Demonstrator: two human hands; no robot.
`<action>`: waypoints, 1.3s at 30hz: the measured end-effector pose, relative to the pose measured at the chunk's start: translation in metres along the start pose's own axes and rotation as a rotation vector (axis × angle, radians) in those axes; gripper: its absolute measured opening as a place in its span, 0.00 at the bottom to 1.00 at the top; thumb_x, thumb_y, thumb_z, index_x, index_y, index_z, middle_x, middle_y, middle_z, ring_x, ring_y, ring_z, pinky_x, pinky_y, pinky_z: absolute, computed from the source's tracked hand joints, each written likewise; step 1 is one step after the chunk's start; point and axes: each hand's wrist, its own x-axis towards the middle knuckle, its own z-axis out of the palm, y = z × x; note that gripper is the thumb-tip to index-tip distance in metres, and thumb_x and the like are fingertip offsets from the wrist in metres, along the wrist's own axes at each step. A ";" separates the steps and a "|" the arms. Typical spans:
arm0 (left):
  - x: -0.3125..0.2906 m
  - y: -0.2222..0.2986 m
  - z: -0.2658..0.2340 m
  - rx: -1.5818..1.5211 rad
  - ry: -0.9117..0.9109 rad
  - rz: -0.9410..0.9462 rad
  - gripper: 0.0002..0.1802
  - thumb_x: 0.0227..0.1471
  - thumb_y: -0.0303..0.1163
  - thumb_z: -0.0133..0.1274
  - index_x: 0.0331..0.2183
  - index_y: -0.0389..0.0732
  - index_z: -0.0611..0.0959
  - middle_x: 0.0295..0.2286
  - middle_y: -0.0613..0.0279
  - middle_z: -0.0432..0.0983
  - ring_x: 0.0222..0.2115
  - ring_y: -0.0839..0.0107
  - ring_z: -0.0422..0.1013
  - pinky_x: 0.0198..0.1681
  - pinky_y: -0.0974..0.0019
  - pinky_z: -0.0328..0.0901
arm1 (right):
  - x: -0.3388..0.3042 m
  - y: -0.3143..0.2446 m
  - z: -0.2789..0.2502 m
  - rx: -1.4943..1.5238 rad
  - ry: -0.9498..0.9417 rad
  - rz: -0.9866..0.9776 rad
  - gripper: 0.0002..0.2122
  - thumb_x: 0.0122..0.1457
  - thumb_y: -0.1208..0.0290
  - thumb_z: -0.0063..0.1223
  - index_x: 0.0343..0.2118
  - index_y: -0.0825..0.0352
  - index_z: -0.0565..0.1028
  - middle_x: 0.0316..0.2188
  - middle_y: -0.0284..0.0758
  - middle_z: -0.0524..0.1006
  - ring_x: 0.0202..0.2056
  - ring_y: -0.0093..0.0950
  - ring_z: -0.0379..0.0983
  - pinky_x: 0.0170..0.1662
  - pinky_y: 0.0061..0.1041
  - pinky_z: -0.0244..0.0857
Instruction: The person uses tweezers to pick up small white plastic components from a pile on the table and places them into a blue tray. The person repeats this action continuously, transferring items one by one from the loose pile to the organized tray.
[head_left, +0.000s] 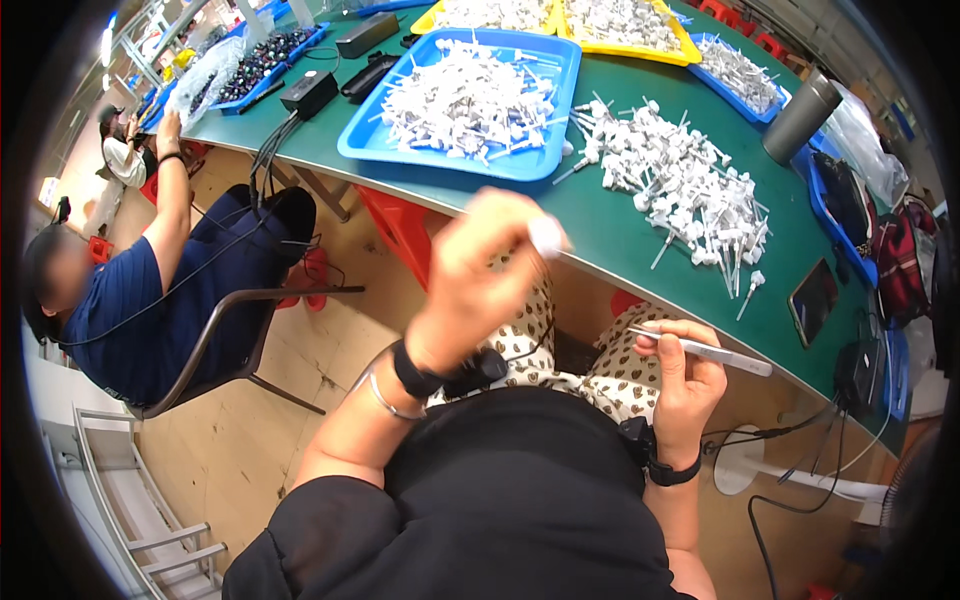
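Observation:
My left hand (pixel 485 270) is raised in front of the table edge, slightly smeared by motion. Its fingers are pinched together at a small white piece (pixel 546 237), too blurred to make out its shape. Lower and to the right, my right hand (pixel 685 375) is closed around metal tweezers (pixel 728 357), whose tips point left. Beyond the left hand stands a blue tray (pixel 355 140) heaped with white plastic parts with thin stems (pixel 465 100). A loose pile of similar white parts (pixel 690 180) lies on the green table, with one stray part (pixel 753 285) near the edge.
Yellow trays (pixel 685 50) and another blue tray (pixel 770 112) of white parts stand farther back. A grey cylinder (pixel 802 115), a phone (pixel 812 302) and black cables lie to the right. At left a person in dark blue (pixel 200 290) sits working beside a red stool (pixel 395 230).

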 end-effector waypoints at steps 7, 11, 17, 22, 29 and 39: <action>0.120 -0.082 -0.087 0.935 0.148 0.230 0.34 0.46 0.26 0.64 0.56 0.35 0.73 0.52 0.45 0.71 0.54 0.48 0.65 0.60 0.54 0.59 | 0.000 -0.002 0.002 0.027 -0.003 0.007 0.07 0.65 0.77 0.55 0.41 0.75 0.76 0.37 0.38 0.80 0.35 0.24 0.79 0.42 0.23 0.77; 0.108 -0.062 -0.035 0.727 -0.202 0.262 0.24 0.44 0.25 0.65 0.47 0.38 0.81 0.51 0.49 0.73 0.53 0.51 0.67 0.59 0.54 0.60 | -0.001 0.003 -0.002 -0.026 0.004 -0.002 0.07 0.63 0.76 0.59 0.39 0.74 0.77 0.34 0.36 0.80 0.32 0.22 0.78 0.37 0.20 0.73; 0.091 -0.048 0.003 0.899 -0.605 0.329 0.21 0.45 0.27 0.60 0.45 0.43 0.81 0.51 0.56 0.72 0.58 0.52 0.61 0.63 0.47 0.54 | -0.001 0.000 -0.006 -0.122 0.002 -0.010 0.05 0.62 0.75 0.61 0.38 0.70 0.78 0.30 0.33 0.80 0.28 0.19 0.75 0.33 0.18 0.68; 0.088 -0.052 0.003 1.080 -0.612 0.320 0.23 0.44 0.25 0.56 0.46 0.44 0.80 0.50 0.60 0.73 0.56 0.56 0.63 0.65 0.44 0.49 | 0.003 -0.002 -0.008 -0.112 0.019 -0.095 0.05 0.61 0.75 0.61 0.36 0.70 0.78 0.32 0.35 0.81 0.28 0.22 0.76 0.33 0.20 0.69; 0.103 -0.046 0.013 0.804 -0.577 0.340 0.20 0.50 0.29 0.61 0.45 0.29 0.78 0.48 0.44 0.72 0.51 0.47 0.65 0.56 0.53 0.62 | 0.011 -0.006 -0.012 -0.109 0.024 -0.110 0.05 0.62 0.73 0.61 0.35 0.70 0.79 0.26 0.34 0.81 0.24 0.22 0.75 0.30 0.21 0.67; 0.112 -0.102 0.093 0.910 -0.401 -0.274 0.50 0.58 0.64 0.47 0.60 0.26 0.65 0.59 0.24 0.58 0.63 0.36 0.55 0.66 0.47 0.52 | 0.018 -0.003 -0.021 -0.114 0.099 -0.111 0.04 0.62 0.74 0.60 0.34 0.68 0.78 0.21 0.32 0.78 0.21 0.20 0.73 0.28 0.21 0.66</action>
